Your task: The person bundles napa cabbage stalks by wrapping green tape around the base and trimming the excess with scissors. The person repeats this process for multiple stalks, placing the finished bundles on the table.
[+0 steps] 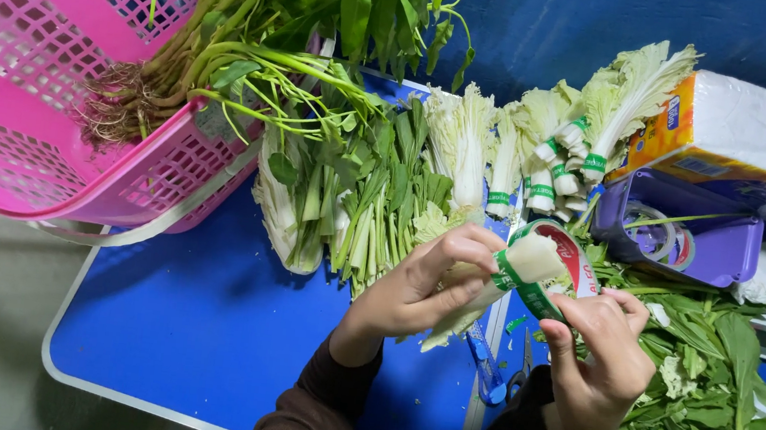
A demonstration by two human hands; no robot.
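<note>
Left hand [418, 285] is gripping a cabbage stalk [489, 288] while right hand [600, 361] is pinching tape [553, 271] around it; taped bundles [550, 157] are lying behind, loose greens [367, 185] waiting

One pink basket [24, 111], one blue table [201, 319], two hands [423, 286], one tape roll [558, 262], one purple tray [721, 251]

the basket [25, 102] was pink, the table [201, 319] blue, the tape roll [560, 262] green, red and white, the tray [730, 251] purple.

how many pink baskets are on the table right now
1. The pink basket stands at the table's upper left corner, holding rooted green stalks. Its far side is cut off by the frame, so another could be out of view.
</note>
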